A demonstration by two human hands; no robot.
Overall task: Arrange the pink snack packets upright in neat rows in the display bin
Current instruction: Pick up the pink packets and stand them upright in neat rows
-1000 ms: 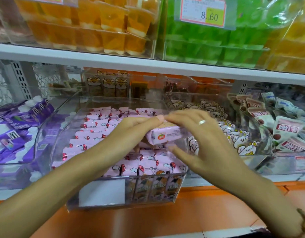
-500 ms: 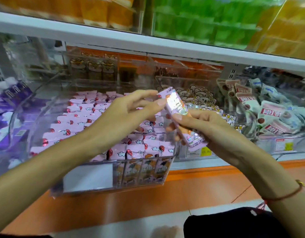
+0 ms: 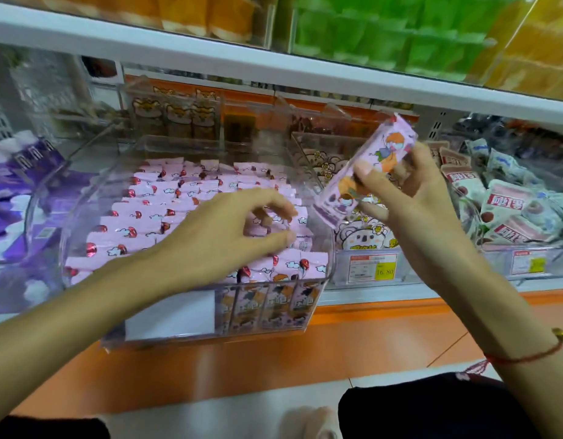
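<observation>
A clear display bin (image 3: 328,248) on the shelf holds several rows of pink snack packets (image 3: 140,213) standing upright, with more showing through its front wall. My left hand (image 3: 217,239) reaches over the bin's right side; its curved fingers and thumb straddle the tops of the packets there without a plain grip. My right hand (image 3: 422,213) is raised to the right of the bin. It holds a pink packet (image 3: 391,147) tilted, upper end toward the back shelf.
A bin of purple packets (image 3: 20,185) sits to the left. Right of the pink bin are a bin of koala-print packets (image 3: 362,236) with a price tag (image 3: 373,269), then white-and-red packets (image 3: 508,210). A white shelf edge (image 3: 274,71) runs overhead.
My left hand let go of the packet and dropped onto the packets in the bin. My right hand carried the packet up and to the right, now alone.
</observation>
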